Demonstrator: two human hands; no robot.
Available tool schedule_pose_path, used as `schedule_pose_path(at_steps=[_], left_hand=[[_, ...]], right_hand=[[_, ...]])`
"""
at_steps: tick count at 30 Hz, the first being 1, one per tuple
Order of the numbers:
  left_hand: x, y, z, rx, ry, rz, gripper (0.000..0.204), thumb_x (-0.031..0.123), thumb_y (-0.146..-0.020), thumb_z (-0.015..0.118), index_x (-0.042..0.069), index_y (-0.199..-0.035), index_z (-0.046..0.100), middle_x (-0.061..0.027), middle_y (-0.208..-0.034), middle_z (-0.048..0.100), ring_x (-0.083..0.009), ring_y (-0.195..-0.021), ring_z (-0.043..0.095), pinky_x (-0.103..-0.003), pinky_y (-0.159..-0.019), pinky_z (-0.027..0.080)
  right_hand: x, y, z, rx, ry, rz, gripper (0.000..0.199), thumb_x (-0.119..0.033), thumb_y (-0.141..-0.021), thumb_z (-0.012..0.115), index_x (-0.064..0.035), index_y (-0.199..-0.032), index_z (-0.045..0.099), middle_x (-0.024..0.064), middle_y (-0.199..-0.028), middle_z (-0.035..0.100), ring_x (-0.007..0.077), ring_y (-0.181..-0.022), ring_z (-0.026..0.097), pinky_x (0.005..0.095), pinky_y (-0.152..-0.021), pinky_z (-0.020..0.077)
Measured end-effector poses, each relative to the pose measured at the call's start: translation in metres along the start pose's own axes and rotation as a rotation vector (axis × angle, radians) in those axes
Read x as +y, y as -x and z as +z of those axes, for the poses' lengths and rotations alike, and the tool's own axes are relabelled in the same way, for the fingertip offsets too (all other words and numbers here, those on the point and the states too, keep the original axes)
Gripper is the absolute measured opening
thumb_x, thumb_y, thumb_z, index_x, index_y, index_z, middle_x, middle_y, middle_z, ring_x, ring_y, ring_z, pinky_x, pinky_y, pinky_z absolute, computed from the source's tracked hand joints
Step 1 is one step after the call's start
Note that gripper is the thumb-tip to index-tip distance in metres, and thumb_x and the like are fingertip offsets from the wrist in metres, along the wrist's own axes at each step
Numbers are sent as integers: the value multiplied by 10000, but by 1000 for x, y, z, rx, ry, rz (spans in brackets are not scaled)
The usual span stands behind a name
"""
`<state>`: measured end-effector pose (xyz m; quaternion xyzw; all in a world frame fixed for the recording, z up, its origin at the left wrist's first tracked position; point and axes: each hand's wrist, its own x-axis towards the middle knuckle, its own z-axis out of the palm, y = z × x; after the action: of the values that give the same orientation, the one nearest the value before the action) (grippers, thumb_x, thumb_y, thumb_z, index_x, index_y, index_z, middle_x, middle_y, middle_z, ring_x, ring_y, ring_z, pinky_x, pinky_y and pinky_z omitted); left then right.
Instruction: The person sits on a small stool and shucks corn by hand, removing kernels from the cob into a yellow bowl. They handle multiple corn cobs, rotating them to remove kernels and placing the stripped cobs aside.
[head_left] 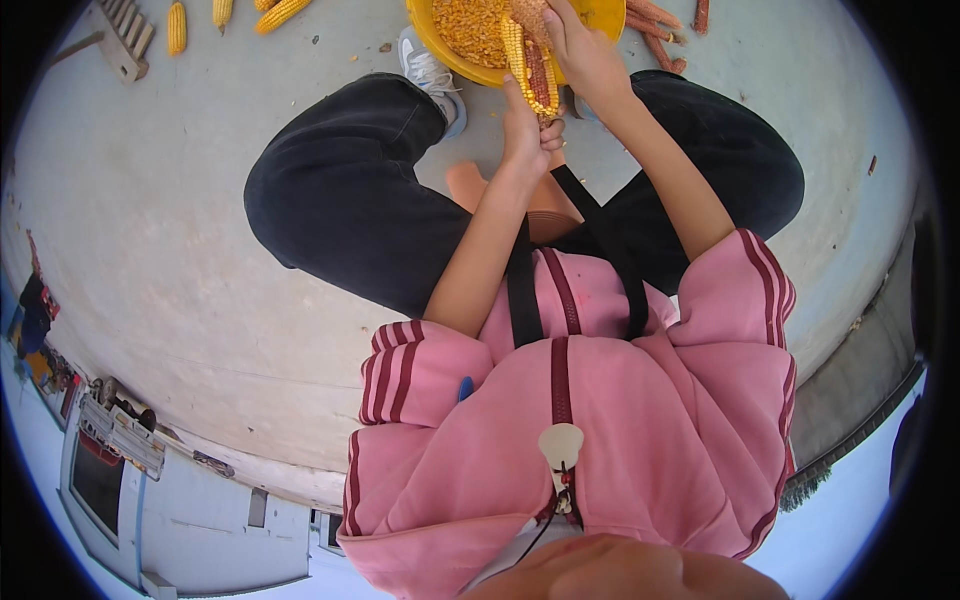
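Note:
I sit on a pale concrete floor with my knees apart, in black trousers and a pink jacket. My left hand [525, 125] grips the lower end of a corn cob [532, 75] that is partly stripped, with its reddish core showing. My right hand [580, 50] closes over the cob's upper part. Both hands hold the cob upright over the near rim of a yellow basin [432, 45] filled with loose yellow kernels [468, 25].
Several bare reddish cobs [655, 30] lie right of the basin. Whole yellow corn ears [177, 25] and a wooden slatted piece [125, 35] lie at the far left. A grey sneaker [430, 75] rests beside the basin. A raised concrete edge [860, 380] runs at the right.

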<state>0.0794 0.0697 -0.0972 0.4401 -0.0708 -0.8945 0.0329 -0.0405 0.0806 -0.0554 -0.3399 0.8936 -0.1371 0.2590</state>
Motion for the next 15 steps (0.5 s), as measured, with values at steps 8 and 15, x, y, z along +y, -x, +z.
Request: schedule_pose_path(at_steps=[8, 15], left_hand=[[-12, -7, -7, 25, -36, 90, 508, 554, -926, 226, 118, -829, 468, 33, -548, 395, -61, -379, 291, -202, -333, 187], [-4, -1, 1, 12, -68, 46, 548, 592, -909, 199, 109, -856, 453, -20, -607, 444, -58, -379, 266, -201, -338, 170]], right_hand=[[10, 57, 21, 239, 332, -485, 351, -374, -894, 454, -198, -1195, 492, 82, -604, 591, 243, -471, 598, 342, -376, 455], [14, -14, 45, 290, 399, -416, 339, -415, -920, 400, -122, -1041, 519, 59, -592, 562, 205, -408, 543, 306, -371, 440]])
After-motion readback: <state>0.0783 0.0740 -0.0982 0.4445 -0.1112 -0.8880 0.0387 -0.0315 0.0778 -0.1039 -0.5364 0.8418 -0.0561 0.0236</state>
